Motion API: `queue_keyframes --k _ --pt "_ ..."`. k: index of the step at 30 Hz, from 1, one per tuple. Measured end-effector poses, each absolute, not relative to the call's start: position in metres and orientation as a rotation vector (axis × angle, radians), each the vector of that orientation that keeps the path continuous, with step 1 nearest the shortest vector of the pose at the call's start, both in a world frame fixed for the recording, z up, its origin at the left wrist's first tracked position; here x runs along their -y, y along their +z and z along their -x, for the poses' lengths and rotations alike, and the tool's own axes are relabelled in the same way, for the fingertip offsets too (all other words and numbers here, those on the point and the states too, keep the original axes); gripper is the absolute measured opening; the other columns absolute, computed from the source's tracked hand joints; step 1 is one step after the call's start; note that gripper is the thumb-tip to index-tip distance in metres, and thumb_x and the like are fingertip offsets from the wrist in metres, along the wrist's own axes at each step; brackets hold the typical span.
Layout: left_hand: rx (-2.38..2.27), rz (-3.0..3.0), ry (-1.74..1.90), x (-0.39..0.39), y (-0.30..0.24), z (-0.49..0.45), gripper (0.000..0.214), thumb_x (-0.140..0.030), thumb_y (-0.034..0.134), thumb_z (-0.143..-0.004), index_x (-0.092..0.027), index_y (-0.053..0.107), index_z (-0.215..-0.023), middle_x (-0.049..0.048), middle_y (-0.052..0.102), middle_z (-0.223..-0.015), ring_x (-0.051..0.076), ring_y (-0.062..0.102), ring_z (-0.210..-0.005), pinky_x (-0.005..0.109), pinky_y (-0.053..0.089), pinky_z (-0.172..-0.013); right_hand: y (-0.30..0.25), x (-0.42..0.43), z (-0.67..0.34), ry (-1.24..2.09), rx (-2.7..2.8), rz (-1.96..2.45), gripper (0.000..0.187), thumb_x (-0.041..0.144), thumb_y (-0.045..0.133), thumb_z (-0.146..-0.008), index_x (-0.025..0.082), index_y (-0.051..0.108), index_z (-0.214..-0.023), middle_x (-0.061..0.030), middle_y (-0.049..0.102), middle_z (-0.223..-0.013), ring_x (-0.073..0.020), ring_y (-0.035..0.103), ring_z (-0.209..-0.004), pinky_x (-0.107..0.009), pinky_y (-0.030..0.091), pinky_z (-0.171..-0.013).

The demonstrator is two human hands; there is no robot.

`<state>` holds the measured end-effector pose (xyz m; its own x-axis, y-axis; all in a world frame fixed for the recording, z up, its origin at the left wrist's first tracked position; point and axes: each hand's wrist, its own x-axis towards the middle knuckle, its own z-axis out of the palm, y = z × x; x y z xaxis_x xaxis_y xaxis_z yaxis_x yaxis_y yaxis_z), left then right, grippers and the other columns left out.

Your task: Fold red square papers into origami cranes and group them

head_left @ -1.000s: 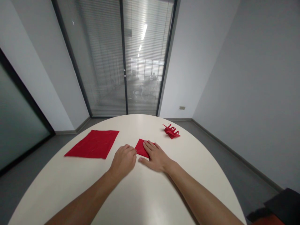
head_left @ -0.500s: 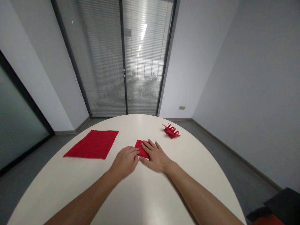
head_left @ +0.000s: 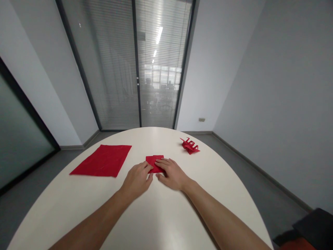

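Note:
A small folded red paper [head_left: 154,160] lies on the white round table [head_left: 145,222] in front of me. My left hand [head_left: 136,178] rests at its near left edge, fingers curled with the fingertips touching the paper. My right hand [head_left: 171,173] lies flat over its right side, fingers stretched out and pressing it down. A flat red paper sheet [head_left: 102,160] lies to the left, apart from both hands. A finished red folded figure [head_left: 190,146] stands farther back on the right.
Beyond the table's far edge there are glass doors with blinds [head_left: 135,66]. Grey walls close in on both sides. A dark object with an orange part [head_left: 307,232] sits at the lower right, beside the table.
The small red paper has turned and shifted left under my hands; it now shows a squarer outline. My right fingers swung leftward over it. The sheet and the figure have not moved.

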<state>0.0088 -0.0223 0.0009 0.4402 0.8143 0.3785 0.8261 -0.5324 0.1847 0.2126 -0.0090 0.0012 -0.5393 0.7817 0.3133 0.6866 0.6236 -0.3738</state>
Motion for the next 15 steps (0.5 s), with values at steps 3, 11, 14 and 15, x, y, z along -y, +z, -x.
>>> queue_keyframes --k 3,11,14,15 --pt "1.555 2.655 -0.697 0.0203 -0.0015 -0.0074 0.018 -0.019 0.054 -0.093 -0.021 0.068 -0.103 0.0062 0.069 -0.101 0.023 0.064 -0.092 0.035 0.049 -0.083 -0.0022 0.0058 -0.2130 0.277 2.330 1.109 0.043 0.024 0.062 -0.089 0.018 0.063 -0.131 -0.0111 0.067 -0.132 -0.0261 0.060 -0.123 -0.041 0.043 -0.107" --pt "1.574 2.679 -0.741 0.0184 -0.0018 -0.0059 0.021 -0.022 0.053 -0.096 -0.022 0.072 -0.105 0.0048 0.070 -0.103 0.021 0.066 -0.094 0.032 0.049 -0.085 0.0016 0.0042 -0.2154 0.279 2.271 1.147 0.015 0.021 0.055 -0.096 0.021 0.070 -0.095 -0.0066 0.072 -0.117 -0.0207 0.066 -0.110 -0.034 0.050 -0.096" --pt "1.572 2.674 -0.716 0.0199 0.0003 -0.0064 0.020 -0.026 0.055 -0.095 -0.023 0.071 -0.106 0.0045 0.071 -0.103 0.022 0.066 -0.093 0.033 0.049 -0.082 0.0032 0.0045 -0.2151 0.272 2.277 1.119 0.016 0.021 0.053 -0.097 0.021 0.069 -0.097 -0.0071 0.073 -0.114 -0.0206 0.065 -0.111 -0.034 0.050 -0.096" --pt "1.570 2.670 -0.706 0.0203 0.0009 -0.0066 0.019 -0.026 0.055 -0.095 -0.023 0.071 -0.106 0.0043 0.071 -0.103 0.022 0.066 -0.093 0.033 0.049 -0.082 0.0034 0.0044 -0.2148 0.271 2.279 1.103 0.016 0.021 0.053 -0.097 0.021 0.068 -0.098 -0.0074 0.073 -0.114 -0.0206 0.065 -0.111 -0.034 0.050 -0.097"
